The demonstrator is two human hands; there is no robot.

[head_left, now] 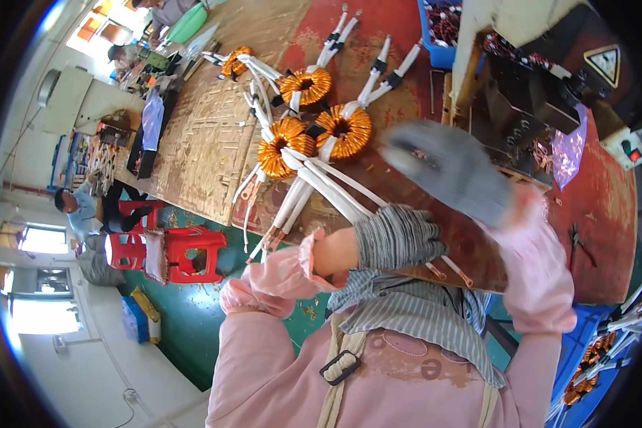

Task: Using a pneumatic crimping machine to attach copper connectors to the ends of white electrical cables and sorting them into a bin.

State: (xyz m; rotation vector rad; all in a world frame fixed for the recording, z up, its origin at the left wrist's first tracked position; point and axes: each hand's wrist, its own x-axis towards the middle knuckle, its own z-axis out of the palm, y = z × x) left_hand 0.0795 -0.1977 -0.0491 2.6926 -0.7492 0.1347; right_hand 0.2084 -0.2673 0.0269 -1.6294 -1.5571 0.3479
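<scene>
Windows glare white at left — right hand blurred (edges dark, bent).

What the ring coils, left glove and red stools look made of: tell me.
Ring coils: glossy wire, probably enamelled copper, given orange sheen.
Left glove: matte, seemingly knitted fabric, given streaked texture.
Red stools: smooth, likely moulded plastic, given cut-out openings.

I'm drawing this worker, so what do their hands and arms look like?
The left hand wears a knitted glove with dark and light grey stripes. The right hand wears a grey glove, too blurred to see any pattern. The pink sleeves have gathered, frilly ends.
</scene>
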